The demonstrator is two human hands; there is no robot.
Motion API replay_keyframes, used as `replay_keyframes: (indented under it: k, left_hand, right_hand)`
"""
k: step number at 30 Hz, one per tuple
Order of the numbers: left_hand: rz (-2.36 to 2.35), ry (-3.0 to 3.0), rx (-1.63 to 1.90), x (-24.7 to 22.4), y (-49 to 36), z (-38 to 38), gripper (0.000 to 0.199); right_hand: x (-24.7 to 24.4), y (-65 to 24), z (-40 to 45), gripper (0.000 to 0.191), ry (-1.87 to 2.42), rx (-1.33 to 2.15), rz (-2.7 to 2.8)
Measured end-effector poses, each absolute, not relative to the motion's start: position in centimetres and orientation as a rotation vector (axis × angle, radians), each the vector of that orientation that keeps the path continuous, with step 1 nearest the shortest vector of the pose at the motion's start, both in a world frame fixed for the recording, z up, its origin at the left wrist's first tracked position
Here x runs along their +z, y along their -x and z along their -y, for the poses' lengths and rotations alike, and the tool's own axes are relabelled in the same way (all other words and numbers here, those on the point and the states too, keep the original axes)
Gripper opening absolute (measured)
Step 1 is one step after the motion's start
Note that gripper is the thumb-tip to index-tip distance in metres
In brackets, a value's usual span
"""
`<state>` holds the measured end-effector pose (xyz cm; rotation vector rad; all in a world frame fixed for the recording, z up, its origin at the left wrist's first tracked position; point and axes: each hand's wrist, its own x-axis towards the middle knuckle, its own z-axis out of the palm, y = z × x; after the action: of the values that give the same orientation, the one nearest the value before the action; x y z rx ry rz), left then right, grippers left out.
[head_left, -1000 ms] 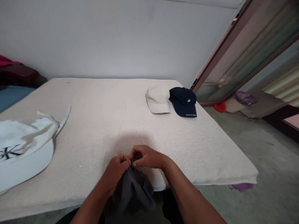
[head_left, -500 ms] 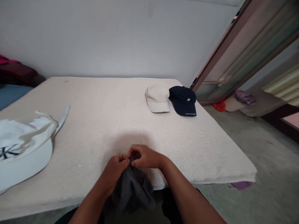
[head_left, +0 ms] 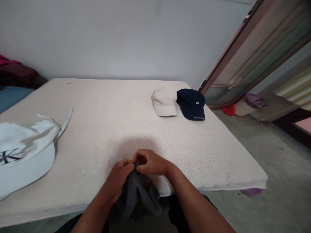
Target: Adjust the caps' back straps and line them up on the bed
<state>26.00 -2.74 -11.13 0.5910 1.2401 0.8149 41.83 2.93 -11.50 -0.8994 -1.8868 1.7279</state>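
Just over the front edge of the mattress, a dark grey cloth piece that looks like a soft cap [head_left: 138, 197] hangs crumpled from my fingers; its full shape is hidden. My left hand [head_left: 122, 173] pinches its upper edge between thumb and fingers. Right beside it, fingertips nearly touching, my right hand [head_left: 152, 162] pinches the same edge with thumb and curled index finger. What lies exactly between the fingertips is too small to make out.
A white cap [head_left: 26, 155] with dark letters and loose straps lies at the left. Toward the back right, a beige cap [head_left: 164, 100] sits against a navy cap [head_left: 191, 103]. The pale mattress [head_left: 102, 106] meets a wall [head_left: 97, 38]; a door frame [head_left: 228, 48] stands right.
Both hands keep their pinch on the grey cap, with only slight finger movement. The whole view has shifted very slightly.
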Motion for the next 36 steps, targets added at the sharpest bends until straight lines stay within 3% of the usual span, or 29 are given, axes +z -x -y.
replay_keyframes:
  k: [19,36]
  left_hand:
    - [-1.196,-0.559,0.857,-11.5,-25.9,2.8,0.012]
    - [-1.130,-0.540,0.931,-10.9,-26.1,2.8,0.014]
  right_hand:
    - [-11.3,-41.7,-2.6,0.019,1.026,1.535,2.041]
    - [-11.0,-41.3,-1.9,0.021,1.022,1.561,1.890]
